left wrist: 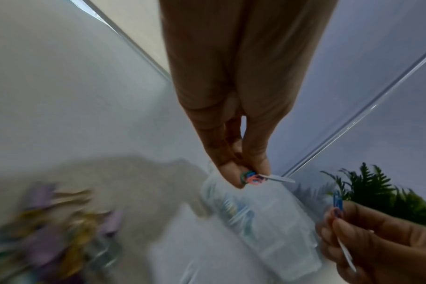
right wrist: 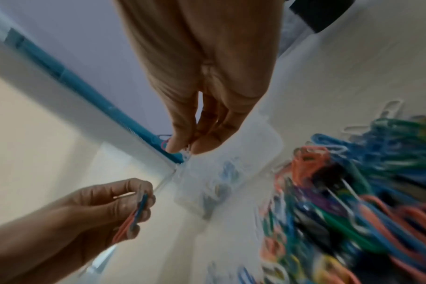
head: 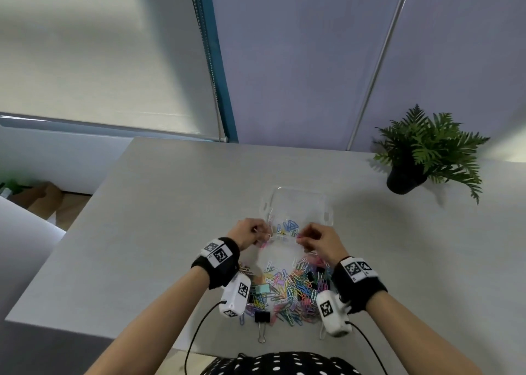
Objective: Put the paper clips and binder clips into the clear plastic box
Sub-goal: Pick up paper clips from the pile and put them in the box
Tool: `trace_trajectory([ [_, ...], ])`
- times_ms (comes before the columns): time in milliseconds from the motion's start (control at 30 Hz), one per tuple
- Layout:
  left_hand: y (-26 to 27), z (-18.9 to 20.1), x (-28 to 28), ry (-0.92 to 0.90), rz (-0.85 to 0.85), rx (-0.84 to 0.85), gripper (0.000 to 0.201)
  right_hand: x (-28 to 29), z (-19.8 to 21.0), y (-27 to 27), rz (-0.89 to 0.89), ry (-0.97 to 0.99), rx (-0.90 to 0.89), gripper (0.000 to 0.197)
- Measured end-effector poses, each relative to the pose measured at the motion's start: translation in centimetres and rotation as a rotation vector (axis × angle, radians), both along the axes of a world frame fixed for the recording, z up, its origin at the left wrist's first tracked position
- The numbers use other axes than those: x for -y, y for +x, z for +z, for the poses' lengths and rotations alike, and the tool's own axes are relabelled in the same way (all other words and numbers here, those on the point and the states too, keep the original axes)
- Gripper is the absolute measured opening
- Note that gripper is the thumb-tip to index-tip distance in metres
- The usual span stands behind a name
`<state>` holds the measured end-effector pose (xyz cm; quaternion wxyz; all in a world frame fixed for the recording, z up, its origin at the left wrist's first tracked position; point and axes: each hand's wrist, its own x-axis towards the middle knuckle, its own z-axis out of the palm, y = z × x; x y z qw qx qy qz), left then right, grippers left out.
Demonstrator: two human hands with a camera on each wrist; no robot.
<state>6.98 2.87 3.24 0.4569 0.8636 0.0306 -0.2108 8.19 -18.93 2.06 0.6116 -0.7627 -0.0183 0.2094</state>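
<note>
A clear plastic box (head: 299, 204) lies open on the grey table, with a few coloured paper clips (head: 289, 226) inside its near part. My left hand (head: 254, 232) pinches several paper clips (left wrist: 252, 177) at the box's near left corner. My right hand (head: 316, 239) pinches a few paper clips (right wrist: 165, 145) at the near right corner. A heap of coloured paper clips (head: 290, 289) lies between my wrists. A black binder clip (head: 262, 317) and a mint binder clip (head: 260, 289) sit in that heap. The wrist views are blurred.
A potted fern (head: 421, 152) stands at the table's far right. The table's left edge (head: 71, 223) drops to the floor. The near edge (head: 113, 337) runs close to my body. Cables (head: 196, 335) hang from both wrist cameras.
</note>
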Motion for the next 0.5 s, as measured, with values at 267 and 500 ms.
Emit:
trace_trajectory([
  [267, 5.0, 0.8, 2.6, 0.263, -0.106, 0.065, 0.028, -0.7, 0.2, 4.0, -0.132, -0.094, 0.065, 0.02],
  [500, 0.8, 0.8, 0.1, 0.284, -0.225, 0.24, 0.03, -1.8, 0.4, 1.4, 0.334, -0.55, 0.492, 0.017],
])
